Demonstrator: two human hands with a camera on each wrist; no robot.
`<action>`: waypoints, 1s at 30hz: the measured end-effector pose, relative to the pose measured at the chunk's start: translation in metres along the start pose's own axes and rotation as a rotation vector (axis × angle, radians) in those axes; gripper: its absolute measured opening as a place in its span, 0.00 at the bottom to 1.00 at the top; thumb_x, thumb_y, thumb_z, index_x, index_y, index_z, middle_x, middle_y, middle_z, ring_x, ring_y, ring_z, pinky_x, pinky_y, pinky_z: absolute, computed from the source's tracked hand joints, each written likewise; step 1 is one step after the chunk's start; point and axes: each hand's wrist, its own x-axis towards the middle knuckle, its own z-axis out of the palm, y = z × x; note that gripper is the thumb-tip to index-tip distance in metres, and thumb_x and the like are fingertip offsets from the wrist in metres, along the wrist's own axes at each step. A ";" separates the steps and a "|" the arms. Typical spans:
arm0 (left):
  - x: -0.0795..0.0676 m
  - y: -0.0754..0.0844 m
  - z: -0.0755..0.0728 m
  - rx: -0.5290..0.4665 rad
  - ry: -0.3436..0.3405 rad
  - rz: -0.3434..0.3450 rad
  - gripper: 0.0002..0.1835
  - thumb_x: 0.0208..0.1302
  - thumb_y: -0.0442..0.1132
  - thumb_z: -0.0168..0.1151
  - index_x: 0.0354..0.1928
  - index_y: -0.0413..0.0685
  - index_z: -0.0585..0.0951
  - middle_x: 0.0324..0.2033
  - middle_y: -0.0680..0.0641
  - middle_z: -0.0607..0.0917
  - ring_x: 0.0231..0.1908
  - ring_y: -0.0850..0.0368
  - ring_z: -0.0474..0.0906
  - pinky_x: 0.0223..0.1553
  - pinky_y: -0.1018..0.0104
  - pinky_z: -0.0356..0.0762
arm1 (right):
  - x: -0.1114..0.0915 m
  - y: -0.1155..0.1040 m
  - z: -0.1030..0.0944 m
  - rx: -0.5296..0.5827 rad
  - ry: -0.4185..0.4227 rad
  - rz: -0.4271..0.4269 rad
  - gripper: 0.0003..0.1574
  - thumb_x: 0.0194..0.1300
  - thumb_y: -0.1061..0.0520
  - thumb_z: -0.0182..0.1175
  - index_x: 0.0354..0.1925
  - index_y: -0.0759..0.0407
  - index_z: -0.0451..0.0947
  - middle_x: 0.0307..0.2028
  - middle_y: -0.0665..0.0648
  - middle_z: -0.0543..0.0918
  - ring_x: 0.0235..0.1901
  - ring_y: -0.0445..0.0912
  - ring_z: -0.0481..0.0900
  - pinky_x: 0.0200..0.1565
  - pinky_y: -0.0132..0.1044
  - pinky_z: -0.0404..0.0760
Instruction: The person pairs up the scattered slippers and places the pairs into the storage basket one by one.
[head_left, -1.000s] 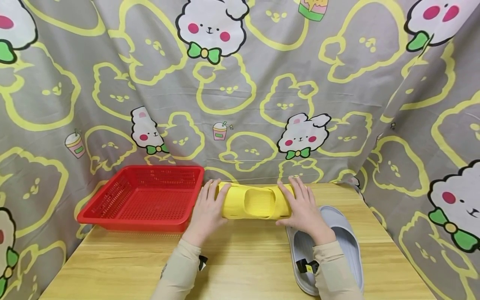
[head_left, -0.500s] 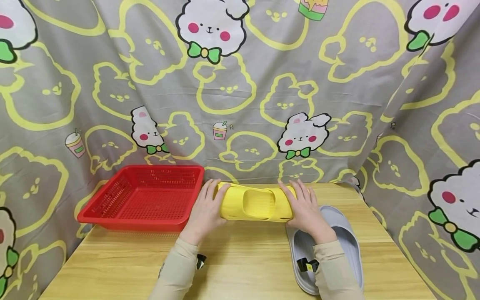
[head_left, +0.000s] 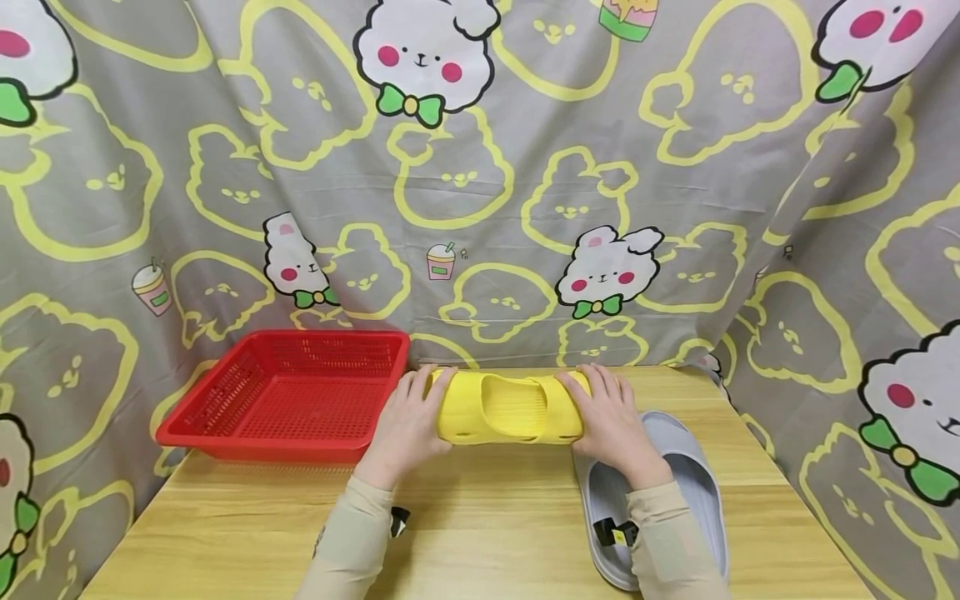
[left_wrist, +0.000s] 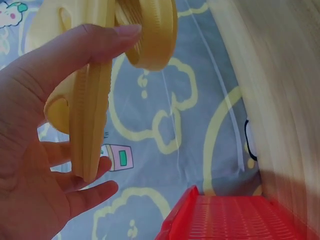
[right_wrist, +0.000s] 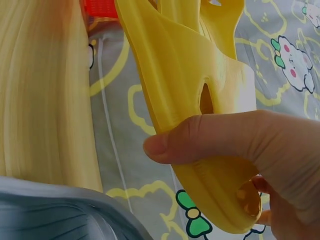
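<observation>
Left hand (head_left: 405,429) and right hand (head_left: 613,425) grip yellow slippers (head_left: 513,408) near the far edge of the table (head_left: 487,517); a red basket (head_left: 281,450) crowds the left, gray slippers (head_left: 697,483) lie below the right, room between.

Head cam bright, soft shadows on tabletop (head_left: 487,533); wrist cams dimmer, L bluish, R w/ sheen on yellow footwear (right_wrist: 175,85)

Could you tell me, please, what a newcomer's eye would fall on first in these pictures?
Probably the bright yellow slippers, held between both hands at centre. Next would come the red basket at left and the grey slippers on the wooden table at right.
</observation>
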 end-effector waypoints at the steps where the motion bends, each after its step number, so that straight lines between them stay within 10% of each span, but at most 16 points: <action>1: 0.000 0.000 0.000 0.003 -0.003 0.003 0.57 0.25 0.50 0.81 0.67 0.53 0.66 0.58 0.42 0.72 0.54 0.42 0.70 0.50 0.48 0.78 | 0.000 0.000 0.000 -0.007 -0.001 -0.001 0.67 0.21 0.54 0.81 0.65 0.46 0.65 0.62 0.65 0.68 0.63 0.63 0.63 0.60 0.64 0.60; 30: 0.000 0.009 0.008 0.037 0.027 0.058 0.58 0.21 0.55 0.82 0.64 0.51 0.68 0.57 0.41 0.73 0.50 0.42 0.74 0.51 0.49 0.78 | 0.001 -0.004 0.000 -0.021 -0.052 -0.002 0.65 0.23 0.52 0.80 0.65 0.45 0.66 0.63 0.65 0.67 0.63 0.62 0.63 0.60 0.63 0.61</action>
